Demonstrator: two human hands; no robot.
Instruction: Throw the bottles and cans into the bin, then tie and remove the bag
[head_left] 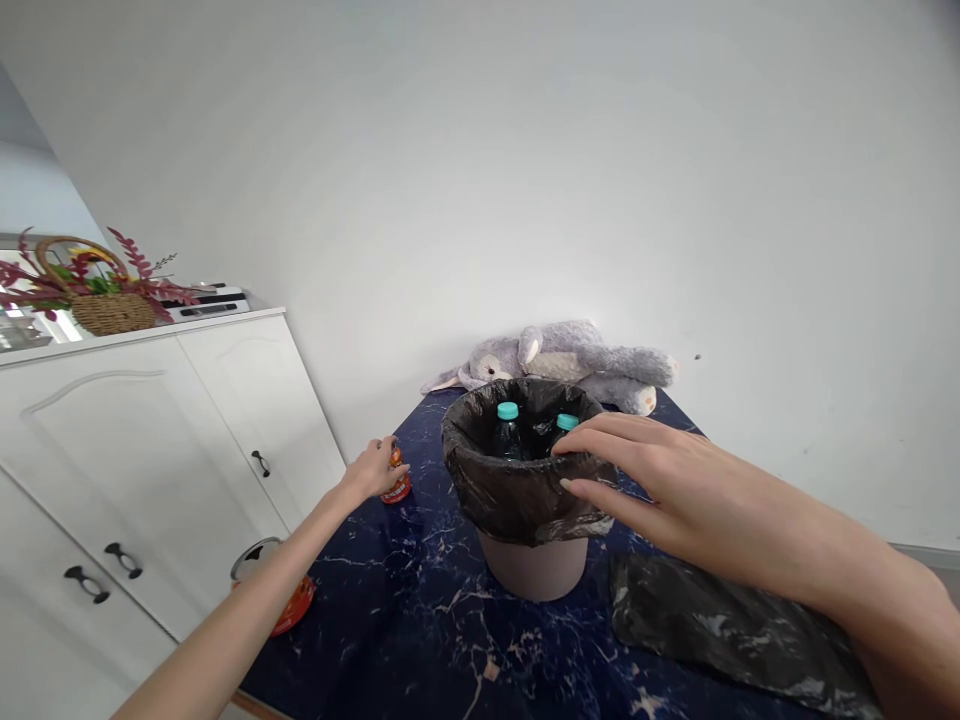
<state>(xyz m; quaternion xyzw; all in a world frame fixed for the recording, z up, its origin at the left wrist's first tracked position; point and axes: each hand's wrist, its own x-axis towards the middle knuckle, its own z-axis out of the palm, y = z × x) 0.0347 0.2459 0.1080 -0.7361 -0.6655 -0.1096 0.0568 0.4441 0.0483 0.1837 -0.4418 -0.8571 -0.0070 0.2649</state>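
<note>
My left hand [373, 467] is stretched far out to the left side of the dark blue marbled table [420, 640], and its fingers are curled around the top of a small orange bottle [397, 484]. The bottle stands upright near the table's left edge, well apart from the bin, and my hand covers its upper half, so only the lower part shows.

My right hand [637, 480] is over on the bin's side, fingers long and loose, not gripping. The fingertips [570, 450] lie on the near right rim of the black bin liner [517, 495]. The liner is folded down over the lip of a pale pink wastebasket [534, 568], which stands in the middle of the table.

Down inside the liner I can see two dark bottles, both upright. One teal cap [508, 410] is on the left. The other teal cap [568, 421] is just beside my right fingertips.

A second black plastic bag [720, 620] lies crumpled flat on the table under my right forearm. By my left forearm, at the table's edge, there is an orange item with a round silvery top [289, 600], half hidden, and I cannot tell what it is.

A grey plush toy [570, 355] sprawls against the wall behind the bin. On the left stands a white cabinet [150, 450], and on top of it is a wicker basket of flowers [105, 300].
</note>
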